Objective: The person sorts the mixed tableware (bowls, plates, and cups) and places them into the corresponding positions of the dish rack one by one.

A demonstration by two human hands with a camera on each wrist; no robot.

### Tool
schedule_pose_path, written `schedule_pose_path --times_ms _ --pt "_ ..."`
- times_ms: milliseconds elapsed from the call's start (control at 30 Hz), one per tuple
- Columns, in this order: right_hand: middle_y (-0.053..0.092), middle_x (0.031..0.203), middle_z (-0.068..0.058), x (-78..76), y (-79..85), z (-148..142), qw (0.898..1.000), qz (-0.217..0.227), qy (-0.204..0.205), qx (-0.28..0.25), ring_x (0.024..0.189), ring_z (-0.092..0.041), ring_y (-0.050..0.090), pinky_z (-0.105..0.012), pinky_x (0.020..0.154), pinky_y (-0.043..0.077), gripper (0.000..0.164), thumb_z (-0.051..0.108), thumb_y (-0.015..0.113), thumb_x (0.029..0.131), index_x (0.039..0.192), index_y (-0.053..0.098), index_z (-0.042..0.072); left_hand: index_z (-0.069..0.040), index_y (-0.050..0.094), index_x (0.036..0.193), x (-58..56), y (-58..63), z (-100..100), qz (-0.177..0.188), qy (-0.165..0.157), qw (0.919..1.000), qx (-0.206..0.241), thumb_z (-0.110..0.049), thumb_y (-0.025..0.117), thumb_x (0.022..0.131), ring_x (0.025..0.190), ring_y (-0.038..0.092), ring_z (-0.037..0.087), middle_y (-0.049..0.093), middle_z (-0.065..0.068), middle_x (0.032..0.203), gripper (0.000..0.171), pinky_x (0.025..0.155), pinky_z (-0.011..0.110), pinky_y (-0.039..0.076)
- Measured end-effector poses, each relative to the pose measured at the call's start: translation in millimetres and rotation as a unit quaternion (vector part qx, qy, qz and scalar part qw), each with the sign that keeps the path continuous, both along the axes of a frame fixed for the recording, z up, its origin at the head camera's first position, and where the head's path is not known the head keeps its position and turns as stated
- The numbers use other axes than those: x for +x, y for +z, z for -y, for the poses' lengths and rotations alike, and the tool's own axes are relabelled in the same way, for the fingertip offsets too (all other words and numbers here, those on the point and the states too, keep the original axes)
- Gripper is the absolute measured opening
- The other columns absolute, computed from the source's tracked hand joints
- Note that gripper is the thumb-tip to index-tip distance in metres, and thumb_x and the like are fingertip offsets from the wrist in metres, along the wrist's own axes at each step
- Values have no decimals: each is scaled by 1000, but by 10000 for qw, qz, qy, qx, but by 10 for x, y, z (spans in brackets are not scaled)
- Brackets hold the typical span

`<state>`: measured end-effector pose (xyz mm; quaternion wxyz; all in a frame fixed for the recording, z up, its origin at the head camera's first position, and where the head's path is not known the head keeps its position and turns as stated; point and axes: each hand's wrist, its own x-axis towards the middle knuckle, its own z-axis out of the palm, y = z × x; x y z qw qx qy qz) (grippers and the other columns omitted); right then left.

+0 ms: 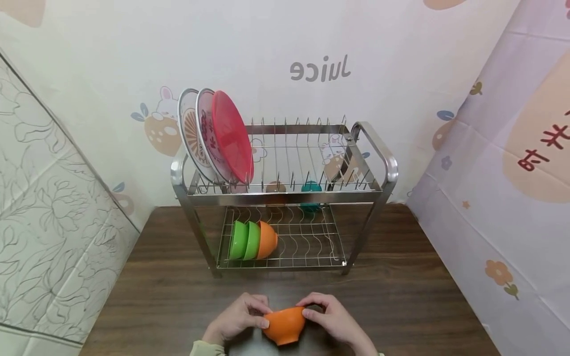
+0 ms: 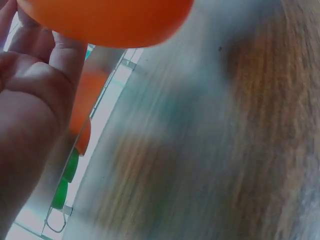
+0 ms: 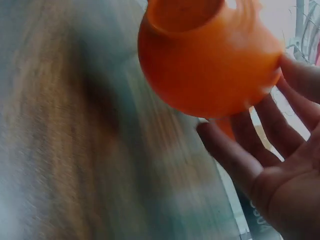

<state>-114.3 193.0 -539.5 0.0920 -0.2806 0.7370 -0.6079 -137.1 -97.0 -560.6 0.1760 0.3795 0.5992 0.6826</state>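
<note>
An orange bowl [image 1: 285,326] is held between both hands near the table's front edge, tilted so its outer side and foot face the head camera. My left hand [image 1: 242,316] pinches its left rim, thumb in front and fingers behind. On the opposite rim, my right hand [image 1: 331,319] grips with thumb and fingers. In the right wrist view the bowl [image 3: 210,65] shows its round foot at the top. The left wrist view catches only the lower curve of the bowl [image 2: 115,25] above the left palm [image 2: 30,100].
Behind the hands stands a two-tier metal dish rack [image 1: 285,199]. Two patterned plates and a red plate [image 1: 232,136] lean in its upper left. Below, two green bowls [image 1: 239,241] and another orange bowl [image 1: 267,241] nest sideways. A teal cup [image 1: 310,195] and a brown one [image 1: 275,193] show farther back.
</note>
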Motion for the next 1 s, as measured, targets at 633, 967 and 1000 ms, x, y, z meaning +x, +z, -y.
schedule_pose_path --times_ms 633,967,1000 --pt "67 94 9 -69 410 -187 9862 -1288 -339 986 85 -8 63 -30 72 55 10 13 75 88 96 76 19 15 59 105 6 -114 -114 1990 2926 9344 -410 -20 65 97 80 69 20 71 11 84 36 82 36 56" --pt "64 94 13 -234 652 -246 9596 -2276 -768 1467 87 -8 60 -29 75 53 21 4 79 82 94 77 21 13 57 108 2 -232 -53 2444 3117 9168 -515 -21 61 99 77 66 20 69 14 87 35 73 32 55" --pt "63 94 13 -254 681 -247 9554 -2386 -818 1532 86 -7 60 -29 75 53 22 4 80 81 94 77 21 13 57 108 -2 -234 -51 2460 3108 9165 -544 -22 61 100 78 66 21 69 14 88 36 73 31 55"
